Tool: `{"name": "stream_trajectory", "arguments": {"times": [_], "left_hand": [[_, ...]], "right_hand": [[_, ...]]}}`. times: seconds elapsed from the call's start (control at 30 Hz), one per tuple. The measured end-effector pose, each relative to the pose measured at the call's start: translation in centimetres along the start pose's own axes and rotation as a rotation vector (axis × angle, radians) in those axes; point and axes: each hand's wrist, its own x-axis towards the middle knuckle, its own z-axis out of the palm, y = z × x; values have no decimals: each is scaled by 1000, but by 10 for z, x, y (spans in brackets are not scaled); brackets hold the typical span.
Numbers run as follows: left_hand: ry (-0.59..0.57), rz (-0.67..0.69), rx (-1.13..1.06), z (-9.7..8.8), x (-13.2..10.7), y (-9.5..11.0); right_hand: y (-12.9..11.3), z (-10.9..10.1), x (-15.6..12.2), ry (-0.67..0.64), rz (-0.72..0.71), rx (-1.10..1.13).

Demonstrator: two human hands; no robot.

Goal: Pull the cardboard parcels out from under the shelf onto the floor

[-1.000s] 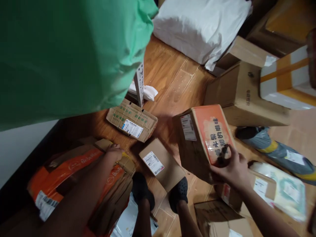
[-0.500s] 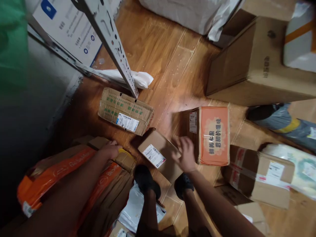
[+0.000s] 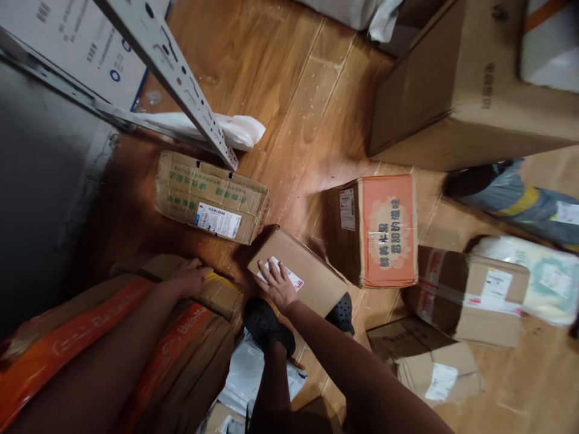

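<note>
The right hand [image 3: 278, 283] lies flat with fingers spread on the label of a small box [image 3: 301, 274], which sits on the wood floor [image 3: 294, 120] just in front of the black shoes [image 3: 266, 325], between the flat box [image 3: 210, 196] and the orange box [image 3: 386, 229]. The left hand [image 3: 190, 278] rests with fingers curled on the top of the big orange pack [image 3: 149, 337], held against the body. The small box looks light and stiff, with smooth card sides that could slip, so I think a good hold is by its two long edges.
</note>
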Motion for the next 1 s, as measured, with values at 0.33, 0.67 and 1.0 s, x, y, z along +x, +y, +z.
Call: {"name": "stream_trajectory", "arguments": {"times": [0.33, 0.67, 1.0], "left_hand": [[18, 15, -10, -4, -1, 3], [-6, 48, 18, -10, -3, 2], [38, 142, 84, 8, 1, -15]], "right_hand": [[87, -92, 53, 166, 623, -186], [46, -59, 94, 526, 511, 470], [94, -144, 191, 321, 183, 891]]}}
